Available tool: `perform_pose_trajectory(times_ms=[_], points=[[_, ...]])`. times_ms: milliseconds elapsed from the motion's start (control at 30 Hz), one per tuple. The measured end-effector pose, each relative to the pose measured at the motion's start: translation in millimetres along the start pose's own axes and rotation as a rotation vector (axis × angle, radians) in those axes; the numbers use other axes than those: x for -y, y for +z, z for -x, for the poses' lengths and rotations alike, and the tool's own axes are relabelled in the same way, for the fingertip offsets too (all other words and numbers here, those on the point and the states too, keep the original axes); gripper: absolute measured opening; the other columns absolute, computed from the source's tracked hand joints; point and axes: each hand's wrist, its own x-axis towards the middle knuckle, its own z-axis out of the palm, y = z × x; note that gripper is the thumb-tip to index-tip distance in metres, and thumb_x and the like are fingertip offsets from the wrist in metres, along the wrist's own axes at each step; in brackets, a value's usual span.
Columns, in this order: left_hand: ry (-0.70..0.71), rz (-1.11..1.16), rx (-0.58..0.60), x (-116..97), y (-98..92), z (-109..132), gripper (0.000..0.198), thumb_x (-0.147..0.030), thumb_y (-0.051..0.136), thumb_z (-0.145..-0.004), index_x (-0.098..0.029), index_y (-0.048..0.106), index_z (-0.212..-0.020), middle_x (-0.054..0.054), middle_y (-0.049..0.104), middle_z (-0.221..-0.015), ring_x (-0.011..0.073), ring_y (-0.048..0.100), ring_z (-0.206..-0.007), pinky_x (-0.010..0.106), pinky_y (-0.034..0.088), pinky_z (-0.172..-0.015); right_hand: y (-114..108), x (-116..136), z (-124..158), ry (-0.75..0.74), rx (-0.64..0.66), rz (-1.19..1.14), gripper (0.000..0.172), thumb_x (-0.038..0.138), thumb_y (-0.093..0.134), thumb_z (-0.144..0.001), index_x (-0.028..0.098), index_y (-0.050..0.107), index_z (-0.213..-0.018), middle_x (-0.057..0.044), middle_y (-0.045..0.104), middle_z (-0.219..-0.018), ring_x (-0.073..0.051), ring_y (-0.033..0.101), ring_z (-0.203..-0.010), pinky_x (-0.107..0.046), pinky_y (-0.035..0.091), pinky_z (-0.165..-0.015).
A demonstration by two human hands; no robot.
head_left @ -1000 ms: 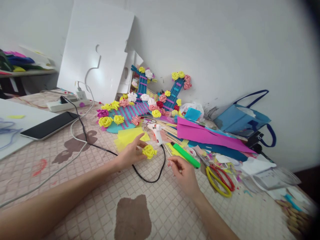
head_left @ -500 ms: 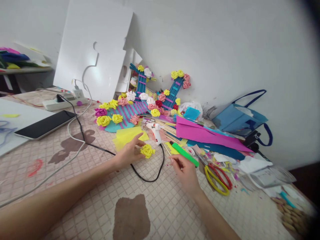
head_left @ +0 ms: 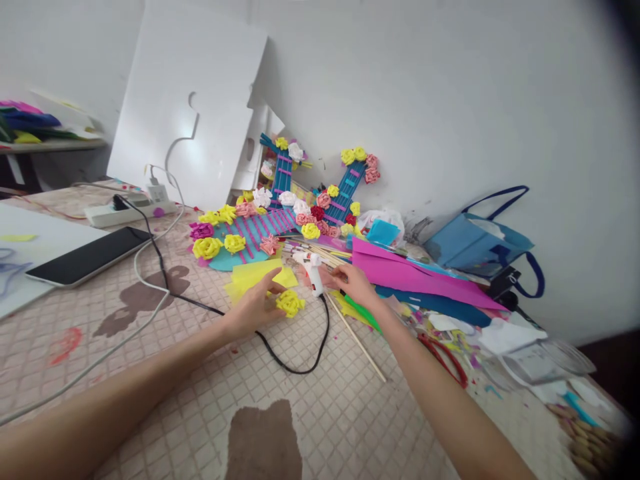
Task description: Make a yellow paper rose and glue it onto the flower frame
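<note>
Between the thumb and fingers of my left hand [head_left: 251, 308] is a yellow crepe-paper flower [head_left: 291, 303], just above the patterned tabletop. My right hand [head_left: 356, 285] reaches in beside the white hot glue gun [head_left: 312, 272], its fingers bent together over pinkish paper. What those fingertips hold, if anything, is too small to make out. The gun's black cord [head_left: 327, 333] loops toward me. Under my right forearm lies a green marker-like stick [head_left: 364, 312], partly hidden. A thin wooden stick [head_left: 361, 347] rests on the table.
Behind my hands stands a craft piece [head_left: 260, 230] covered in paper flowers. Yellow paper sheets [head_left: 245, 275] lie left of the gun. Magenta paper [head_left: 410, 270], red-handled scissors [head_left: 447, 357] and a blue bag [head_left: 483, 240] are rightward. A phone [head_left: 93, 255] and power strip [head_left: 117, 212] are leftward.
My right hand has moved forward, up beside the glue gun, and the wooden stick is now exposed on the table. My left hand stays nearly in place with the yellow flower.
</note>
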Motion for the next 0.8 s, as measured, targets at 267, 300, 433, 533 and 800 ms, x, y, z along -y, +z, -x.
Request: perform_pose_trajectory(times_ms=[267, 300, 433, 533, 800], points=[[0.036, -0.033, 0.016, 13, -1.4, -3, 0.077, -0.025, 0.065, -0.07, -0.022, 0.027, -0.137, 0.007, 0.063, -0.107, 0.0206, 0.061, -0.096, 0.038, 0.047, -0.086, 17, -18, -33, 0.042, 0.17, 0.093, 0.03, 0.03, 0.054, -0.089, 0.016, 0.054, -0.115, -0.008, 0.057, -0.115, -0.02, 0.059, -0.096, -0.041, 0.051, -0.08], [0.042, -0.035, 0.01, 14, -1.5, -3, 0.077, -0.025, 0.065, -0.07, -0.022, 0.027, -0.137, 0.007, 0.063, -0.107, 0.0204, 0.061, -0.095, 0.037, 0.047, -0.085, 18, -19, -34, 0.049, 0.181, 0.097, 0.032, 0.031, 0.053, -0.09, 0.016, 0.053, -0.118, -0.008, 0.056, -0.118, -0.021, 0.059, -0.098, -0.041, 0.051, -0.081], [0.041, -0.04, 0.004, 17, -1.9, -4, 0.078, -0.025, 0.066, -0.069, -0.022, 0.028, -0.137, 0.007, 0.062, -0.107, 0.0206, 0.061, -0.093, 0.037, 0.048, -0.083, 17, -23, -32, 0.06, 0.187, 0.1, 0.032, 0.031, 0.053, -0.09, 0.016, 0.053, -0.118, -0.008, 0.056, -0.118, -0.021, 0.059, -0.098, -0.042, 0.051, -0.081], [0.034, -0.038, 0.017, 17, -1.9, -4, 0.078, -0.026, 0.066, -0.07, -0.022, 0.027, -0.137, 0.008, 0.061, -0.108, 0.0207, 0.061, -0.092, 0.038, 0.049, -0.082, 12, -23, -27, 0.059, 0.15, 0.08, 0.026, 0.029, 0.056, -0.088, 0.014, 0.057, -0.11, -0.007, 0.061, -0.108, -0.02, 0.061, -0.091, -0.038, 0.051, -0.077], [0.011, -0.087, 0.031, 12, -5.2, -5, 0.078, -0.026, 0.065, -0.069, -0.02, 0.027, -0.137, 0.008, 0.061, -0.11, 0.021, 0.062, -0.091, 0.038, 0.049, -0.083, -27, -18, 8, 0.089, -0.093, -0.018, 0.009, 0.021, 0.051, -0.078, 0.017, 0.058, -0.081, -0.003, 0.065, -0.074, -0.016, 0.058, -0.066, -0.025, 0.041, -0.058]])
